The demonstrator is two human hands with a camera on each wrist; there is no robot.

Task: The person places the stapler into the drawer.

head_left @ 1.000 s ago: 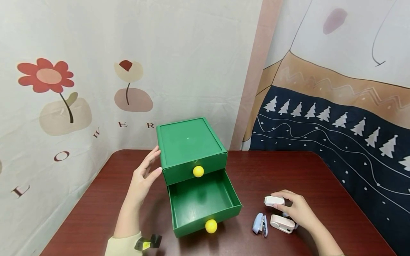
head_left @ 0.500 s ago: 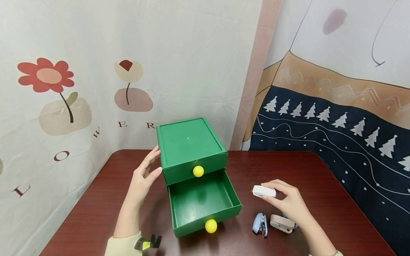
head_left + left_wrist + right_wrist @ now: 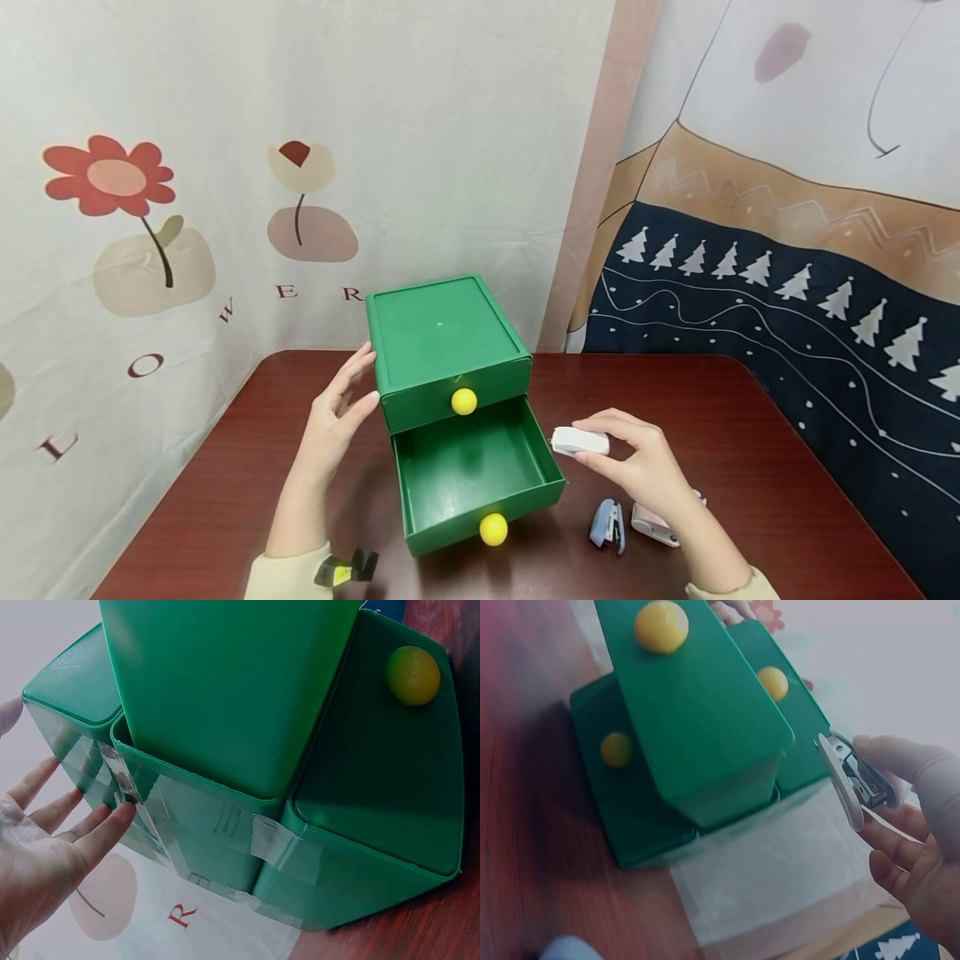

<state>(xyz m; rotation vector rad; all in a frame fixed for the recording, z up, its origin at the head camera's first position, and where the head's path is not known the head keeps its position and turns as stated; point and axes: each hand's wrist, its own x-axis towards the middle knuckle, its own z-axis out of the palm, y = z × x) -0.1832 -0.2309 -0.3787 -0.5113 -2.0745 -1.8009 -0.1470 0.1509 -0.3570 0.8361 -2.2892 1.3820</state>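
Note:
A green drawer cabinet (image 3: 446,329) with yellow knobs stands on the table, its middle drawer (image 3: 468,475) pulled out and bare inside. My left hand (image 3: 337,412) rests its loosely spread fingertips against the cabinet's left side; the left wrist view shows those fingers (image 3: 105,832) along the taped wall. Between thumb and fingers, my right hand (image 3: 637,454) pinches a small white stapler (image 3: 579,441) just right of the drawer's side wall. In the right wrist view the stapler (image 3: 847,776) shows its metal inner parts.
A light blue stapler (image 3: 608,525) stands on the dark red table (image 3: 300,375) right of the drawer. Beside it a pale stapler (image 3: 654,525) is partly hidden by the right forearm, with another small object (image 3: 699,497) behind. Printed curtains (image 3: 465,167) hang behind the table.
My right hand has carried the white stapler leftward and slightly up from above the other staplers to beside the drawer. The left hand and the cabinet have stayed put.

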